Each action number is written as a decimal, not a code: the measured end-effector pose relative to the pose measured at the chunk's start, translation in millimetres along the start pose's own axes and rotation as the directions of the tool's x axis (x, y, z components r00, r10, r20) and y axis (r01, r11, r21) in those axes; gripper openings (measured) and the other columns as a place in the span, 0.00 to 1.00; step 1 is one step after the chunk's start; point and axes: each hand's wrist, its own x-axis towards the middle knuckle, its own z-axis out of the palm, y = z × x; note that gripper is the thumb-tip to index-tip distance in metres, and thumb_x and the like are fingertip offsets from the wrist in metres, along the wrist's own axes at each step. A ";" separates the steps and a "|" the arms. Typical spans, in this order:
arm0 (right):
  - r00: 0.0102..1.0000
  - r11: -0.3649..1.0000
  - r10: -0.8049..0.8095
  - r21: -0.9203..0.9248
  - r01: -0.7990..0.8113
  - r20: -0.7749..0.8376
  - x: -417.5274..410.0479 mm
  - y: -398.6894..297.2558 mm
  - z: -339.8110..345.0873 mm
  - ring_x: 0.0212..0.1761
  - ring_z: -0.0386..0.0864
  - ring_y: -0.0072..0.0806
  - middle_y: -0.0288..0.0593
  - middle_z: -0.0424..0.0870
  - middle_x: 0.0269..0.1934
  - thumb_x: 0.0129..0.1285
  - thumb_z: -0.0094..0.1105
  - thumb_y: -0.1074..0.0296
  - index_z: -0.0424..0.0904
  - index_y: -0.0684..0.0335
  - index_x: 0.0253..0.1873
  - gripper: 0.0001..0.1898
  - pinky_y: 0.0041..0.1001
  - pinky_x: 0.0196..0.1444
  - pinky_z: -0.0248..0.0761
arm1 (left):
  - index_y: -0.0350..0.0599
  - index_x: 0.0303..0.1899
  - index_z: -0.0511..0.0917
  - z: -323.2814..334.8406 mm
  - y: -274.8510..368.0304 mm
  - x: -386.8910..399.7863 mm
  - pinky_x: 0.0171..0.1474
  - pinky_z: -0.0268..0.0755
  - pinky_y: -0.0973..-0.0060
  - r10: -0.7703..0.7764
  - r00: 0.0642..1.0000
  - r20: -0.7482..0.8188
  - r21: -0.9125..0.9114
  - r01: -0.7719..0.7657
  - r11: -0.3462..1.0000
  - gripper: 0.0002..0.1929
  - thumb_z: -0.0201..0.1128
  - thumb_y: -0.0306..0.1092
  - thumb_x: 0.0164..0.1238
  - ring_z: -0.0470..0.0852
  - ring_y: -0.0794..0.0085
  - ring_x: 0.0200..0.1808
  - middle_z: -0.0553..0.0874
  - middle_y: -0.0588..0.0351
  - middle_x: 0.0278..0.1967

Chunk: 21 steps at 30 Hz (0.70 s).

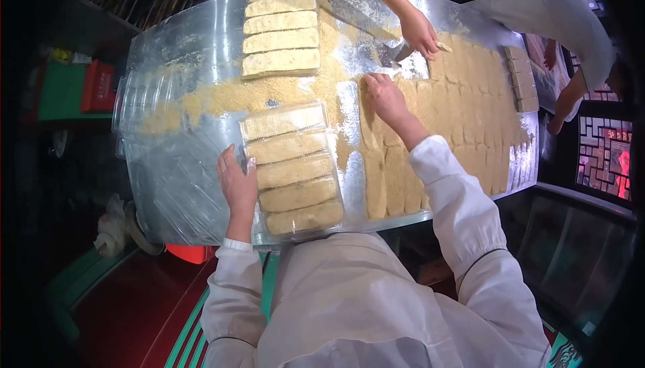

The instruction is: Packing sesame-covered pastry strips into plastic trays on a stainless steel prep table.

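Observation:
My left hand (238, 181), thumb apart from the fingers, is at the left edge of a clear plastic tray (338, 186) holding several flour-dusted bars in a row. My right hand (387, 100) rests its fingertips at the upper left corner of a large block of powder-coated bars (453, 116), laid side by side on the metal table; whether it grips one is hidden. Beyond the near tray stands another filled clear tray (281, 40). Yellowish powder (221, 97) is spread between and around the trays.
A co-worker's hand (419, 35) is just beyond my right hand, near a metal scraper (403, 51). Another person leans in at the right, by a packed tray (522, 80). Empty clear trays (186, 186) lie overlapping at the left. A red box (98, 86) stands past the table's left edge.

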 end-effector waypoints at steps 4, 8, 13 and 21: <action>0.964 0.992 -0.018 -0.117 0.051 0.264 36.7 15.4 1.1 0.56 0.78 0.46 0.48 0.82 0.52 0.61 0.66 0.68 0.81 0.62 0.53 0.15 0.38 0.62 0.72 | 0.39 0.69 0.68 2.2 11.8 -10.2 0.72 0.63 0.59 0.178 0.977 -0.121 0.166 -0.157 0.974 0.30 0.67 0.30 0.67 0.71 0.48 0.69 0.74 0.42 0.65; 0.845 0.994 0.061 -0.114 0.000 0.531 58.9 11.0 -14.7 0.58 0.77 0.44 0.50 0.83 0.50 0.54 0.75 0.59 0.81 0.63 0.49 0.20 0.39 0.62 0.71 | 0.38 0.67 0.69 8.5 7.6 -7.9 0.66 0.67 0.61 0.008 0.994 -0.111 -0.007 -0.009 1.000 0.28 0.66 0.28 0.67 0.75 0.52 0.63 0.76 0.42 0.61; 0.817 0.996 -0.084 0.072 0.052 0.571 41.6 8.0 -50.1 0.55 0.81 0.51 0.55 0.85 0.49 0.61 0.68 0.64 0.80 0.63 0.53 0.17 0.43 0.57 0.76 | 0.37 0.62 0.74 8.6 8.9 3.7 0.56 0.72 0.64 -0.079 0.995 -0.057 -0.137 0.071 0.988 0.22 0.65 0.27 0.68 0.78 0.58 0.48 0.78 0.47 0.50; 0.878 0.949 0.047 0.253 -0.188 0.476 -3.0 -53.2 -161.9 0.44 0.84 0.56 0.59 0.86 0.39 0.66 0.63 0.72 0.75 0.67 0.52 0.13 0.44 0.47 0.77 | 0.40 0.60 0.77 8.4 -6.0 13.8 0.50 0.73 0.64 0.015 0.999 -0.037 -0.160 -0.021 0.987 0.19 0.64 0.24 0.68 0.79 0.61 0.41 0.78 0.51 0.41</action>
